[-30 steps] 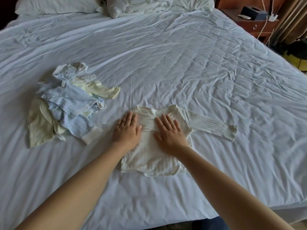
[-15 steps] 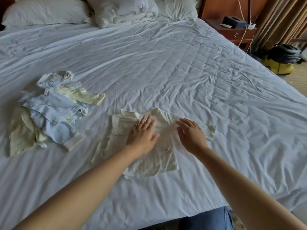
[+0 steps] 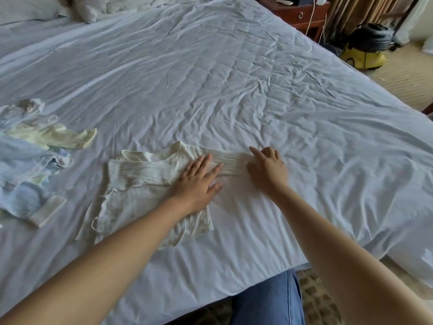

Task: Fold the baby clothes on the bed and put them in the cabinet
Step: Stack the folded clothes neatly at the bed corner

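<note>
Mid-fold on the cream top (image 3: 140,177), on the bed (image 3: 234,90) right of the unfolded heap (image 3: 28,160): left hand (image 3: 196,181) spread flat on its body, right hand (image 3: 267,165) curled over its sleeve cuff (pinching or not, I cannot tell), so next that sleeve should fold across the chest.

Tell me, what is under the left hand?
The left hand lies flat on a cream baby top spread on the bed sheet. The patch of cloth beneath the palm is hidden.
</note>
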{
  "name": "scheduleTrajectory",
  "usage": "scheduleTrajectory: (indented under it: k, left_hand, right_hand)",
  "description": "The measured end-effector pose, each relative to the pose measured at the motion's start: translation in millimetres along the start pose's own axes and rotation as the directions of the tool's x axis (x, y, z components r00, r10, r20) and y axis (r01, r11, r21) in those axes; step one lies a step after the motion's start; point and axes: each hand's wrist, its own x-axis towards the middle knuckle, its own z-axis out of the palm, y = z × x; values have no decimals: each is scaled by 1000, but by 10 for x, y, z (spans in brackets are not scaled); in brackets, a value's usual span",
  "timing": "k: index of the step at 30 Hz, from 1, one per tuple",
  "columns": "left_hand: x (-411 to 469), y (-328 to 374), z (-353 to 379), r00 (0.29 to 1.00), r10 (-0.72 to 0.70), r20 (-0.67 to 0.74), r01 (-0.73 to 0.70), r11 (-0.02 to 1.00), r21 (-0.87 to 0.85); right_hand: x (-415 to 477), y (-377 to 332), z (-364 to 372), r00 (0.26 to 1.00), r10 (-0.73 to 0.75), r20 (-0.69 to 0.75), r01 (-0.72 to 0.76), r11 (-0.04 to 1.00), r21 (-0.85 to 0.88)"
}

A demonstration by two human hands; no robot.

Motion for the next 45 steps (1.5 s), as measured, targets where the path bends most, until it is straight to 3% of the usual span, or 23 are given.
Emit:
scheduleTrajectory:
  k: [5, 9, 11, 13, 15, 16, 20, 28, 30, 32, 34, 36, 39, 42, 45]
  left_hand:
    - [20, -13, -24, 999, -19, 43, 21, 998, -67]
    - [81, -36, -246, 994, -15, 109, 53, 933, -356]
    - [51, -51, -354, 994, -81, 80, 113, 743, -659]
    - [-38, -86, -455, 981, -186, 48, 122, 411, -904]
    - [-173, -163, -559, 958, -286, 31, 69, 125, -990]
    - [-253, -225, -619, 945, -325, 28, 53, 68, -996]
    - [-539, -608, -784, 901, -433, 29, 29, -6, -1000]
    - [-849, -1234, -715, 779, -567, 268, 168, -223, -960]
    - [-844, -1306, -655, 741, -628, 238, 157, -182, -971]
    - [-837, -1349, -601, 694, -703, 156, 189, -31, -981]
    - [-851, -1380, -548, 689, -723, 47, 260, 185, -948]
    - [-890, -1393, -503, 699, -714, -42, 328, 373, -868]
    - [-927, -1395, -461, 710, -684, -164, 380, 569, -729]
    - [-928, -1432, -402, 720, -639, -271, 400, 700, -591]
    - [-892, -1476, -303, 739, -519, -429, 369, 845, -387]
  right_hand:
    - [126, -88, -217, 979, 173, 112, -176, 984, 22]
    - [140, -407, -432, 975, 189, 115, -215, 935, 282]
    - [123, -679, -499, 977, 170, 127, -208, 878, 431]
    - [108, -977, -507, 977, 113, 182, -199, 794, 574]
    - [102, -1276, -475, 967, 41, 252, -201, 732, 651]
    - [100, -1426, -444, 959, 12, 283, -206, 714, 669]
    - [57, -1992, -233, 929, -72, 363, -222, 676, 703]
    - [-65, -2561, 193, 786, -191, 588, -352, 643, 680]
    - [-97, -2531, 247, 824, -194, 532, -309, 633, 710]
    - [-104, -2430, 311, 909, -145, 390, -202, 666, 718]
    - [-77, -2288, 367, 975, -106, 194, -24, 821, 570]
    - [-81, -2147, 375, 984, -160, 80, 128, 941, 312]
    - [-97, -1981, 414, 961, -259, 97, 243, 959, 148]
    - [-111, -1863, 523, 931, -354, 88, 349, 934, 74]
    - [-95, -1826, 565, 904, -402, 144, 407, 914, -3]
